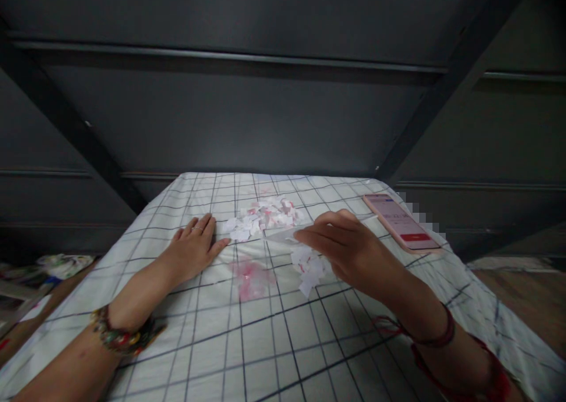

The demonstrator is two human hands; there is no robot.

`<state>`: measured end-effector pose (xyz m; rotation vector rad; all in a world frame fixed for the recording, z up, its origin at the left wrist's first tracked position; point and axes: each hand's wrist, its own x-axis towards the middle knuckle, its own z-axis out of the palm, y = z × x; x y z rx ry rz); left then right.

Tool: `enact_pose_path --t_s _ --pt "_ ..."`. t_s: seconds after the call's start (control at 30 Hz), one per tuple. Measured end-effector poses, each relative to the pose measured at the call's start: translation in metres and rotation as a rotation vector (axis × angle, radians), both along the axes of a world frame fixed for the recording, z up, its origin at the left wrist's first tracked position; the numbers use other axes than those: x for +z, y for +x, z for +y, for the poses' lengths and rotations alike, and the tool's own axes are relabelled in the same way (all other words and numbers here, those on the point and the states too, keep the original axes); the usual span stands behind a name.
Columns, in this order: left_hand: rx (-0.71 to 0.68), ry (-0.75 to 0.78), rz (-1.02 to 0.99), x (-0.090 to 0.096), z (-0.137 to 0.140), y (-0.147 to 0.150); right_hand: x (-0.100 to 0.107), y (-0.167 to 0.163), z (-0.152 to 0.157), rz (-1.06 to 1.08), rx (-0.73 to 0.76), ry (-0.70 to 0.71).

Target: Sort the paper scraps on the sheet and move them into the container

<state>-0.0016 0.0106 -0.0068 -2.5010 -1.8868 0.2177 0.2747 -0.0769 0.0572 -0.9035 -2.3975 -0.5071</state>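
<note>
My left hand point(194, 250) lies flat on the checked cloth, fingers stretched out, its thumb near a pile of torn white paper scraps point(265, 216). Some of those scraps carry red marks. Pinched in my right hand point(349, 246) is a thin, pale, flat strip point(282, 235); its exact kind is unclear. One end points left over the cloth between the two piles, and a pale tip shows on the hand's far right side. Just below the right fingers sits a smaller pile of paper scraps point(309, 269), partly hidden by the hand.
A white cloth with dark grid lines point(212, 343) covers the table. A pink-red stain point(251, 279) lies between my hands. At the right edge rests a phone point(400, 222) with a lit screen. A dark panelled wall point(247, 113) stands behind the table.
</note>
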Motion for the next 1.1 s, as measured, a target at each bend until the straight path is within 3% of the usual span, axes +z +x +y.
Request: enact_pose_path --t_s 0.13,0.23,0.33,0.5,0.7,0.9,1.1 --pt "0.009 -0.006 0.003 0.001 0.000 0.000 0.001 0.000 0.000 -0.030 0.024 -0.090" --pt "0.007 -0.007 -0.004 0.001 0.000 0.001 0.002 0.003 -0.001 0.013 0.030 -0.057" --pt "-0.004 0.003 -0.009 0.001 0.000 0.000 0.003 0.009 0.002 0.033 -0.067 0.012" --pt "0.000 0.009 -0.009 -0.001 0.001 -0.001 -0.004 0.011 0.011 -0.046 -0.189 -0.014" --pt "-0.008 0.001 -0.006 0.000 0.001 -0.002 -0.005 0.005 0.011 -0.112 -0.152 -0.066" --pt "-0.010 0.002 0.014 -0.001 0.002 -0.001 -0.004 0.007 0.011 -0.097 -0.156 0.014" --pt "-0.007 -0.007 -0.001 0.001 0.001 -0.001 -0.004 0.006 0.010 -0.109 -0.111 -0.012"
